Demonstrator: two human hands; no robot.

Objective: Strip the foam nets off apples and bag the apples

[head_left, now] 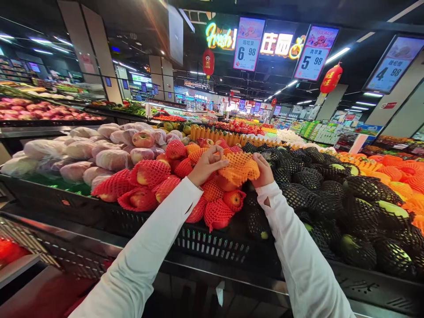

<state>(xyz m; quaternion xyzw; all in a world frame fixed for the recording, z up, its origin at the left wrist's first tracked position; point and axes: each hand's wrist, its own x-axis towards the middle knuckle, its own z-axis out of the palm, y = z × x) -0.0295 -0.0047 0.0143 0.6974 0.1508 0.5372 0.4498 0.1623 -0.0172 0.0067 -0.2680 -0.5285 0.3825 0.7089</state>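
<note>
An orange foam fruit net [239, 169] is stretched between my two hands, above the red apples in the middle of the display. My left hand [208, 164] pinches its left side between thumb and fingers. On the right side, my right hand [264, 172] grips it, the fingers partly hidden behind the mesh. Whether a fruit sits inside the net I cannot tell. Just below it lie red apples, one apple in a red foam net [218, 214] near the tray's front edge and another [234, 200] with its end showing.
Plastic-wrapped pinkish fruit [114, 160] is heaped on the left. Green fruit in black foam nets [309, 179] fills the right side, with orange-netted fruit [409, 170] beyond. The black slotted tray edge [212, 244] runs in front; price screens [249, 44] hang overhead.
</note>
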